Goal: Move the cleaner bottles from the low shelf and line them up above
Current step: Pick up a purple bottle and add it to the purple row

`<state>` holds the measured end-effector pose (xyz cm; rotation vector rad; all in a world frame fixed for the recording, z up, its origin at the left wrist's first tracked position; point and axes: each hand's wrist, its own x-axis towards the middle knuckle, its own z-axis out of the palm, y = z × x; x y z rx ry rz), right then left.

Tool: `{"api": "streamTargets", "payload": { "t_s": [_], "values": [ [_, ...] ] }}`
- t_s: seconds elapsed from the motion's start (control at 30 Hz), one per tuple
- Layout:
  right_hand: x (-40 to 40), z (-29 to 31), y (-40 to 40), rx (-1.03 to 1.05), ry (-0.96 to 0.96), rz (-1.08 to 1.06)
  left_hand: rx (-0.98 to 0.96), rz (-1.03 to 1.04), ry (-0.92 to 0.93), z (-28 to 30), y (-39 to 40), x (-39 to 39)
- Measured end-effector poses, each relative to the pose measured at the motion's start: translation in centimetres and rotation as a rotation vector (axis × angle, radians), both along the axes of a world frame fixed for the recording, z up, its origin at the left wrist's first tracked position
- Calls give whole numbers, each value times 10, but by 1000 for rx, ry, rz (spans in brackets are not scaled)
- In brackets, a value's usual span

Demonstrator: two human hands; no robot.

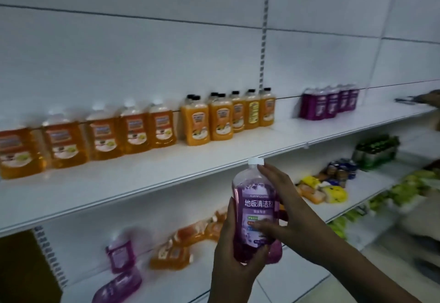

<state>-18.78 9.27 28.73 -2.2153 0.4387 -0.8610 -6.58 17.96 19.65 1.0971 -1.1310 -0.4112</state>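
white store shelving (152, 183). i've got a purple bottle (256, 209) upright, gripped by left hand (234, 252) and right hand (285, 209), below the upper shelf edge. mid-carry; next, lift beside the purple row (329, 103).

Bottles (133, 133) stand in a row on the upper shelf (152, 183); more bottles (166, 252) lie on the low shelf (181, 281) beneath, packets (321, 189) to their right.

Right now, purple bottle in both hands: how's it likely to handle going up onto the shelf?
The purple bottle looks nearly full, so probably heavy for its size. Its smooth, glossy plastic may be slippery, which fits the left hand and right hand both gripping it. It is tall and flat, so it could tip when set down.
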Motion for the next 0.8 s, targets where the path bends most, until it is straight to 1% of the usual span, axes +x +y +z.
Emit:
{"api": "streamTargets", "payload": {
  "t_s": [0.1,0.2,0.33,0.5,0.57,0.67,0.8],
  "values": [
    [-40,9,-26,39,-56,-79,-13,-96,-12,8,-40,-30],
    [-84,13,-63,63,-121,-164,29,-210,0,18,-89,-63],
    [-147,17,-128,-33,-115,-288,71,-365,-63,39,-169,-121],
    [-216,31,-214,-111,-136,-346,95,-477,-36,72,-261,-188],
    [-235,37,-249,-150,-133,-351,95,-474,-56,81,-293,-204],
    [-255,43,-304,-225,-66,-339,90,-440,-82,87,-343,-223],
    [-266,42,-378,-238,-35,-318,123,-343,-106,87,-415,-232]
  ]
}}
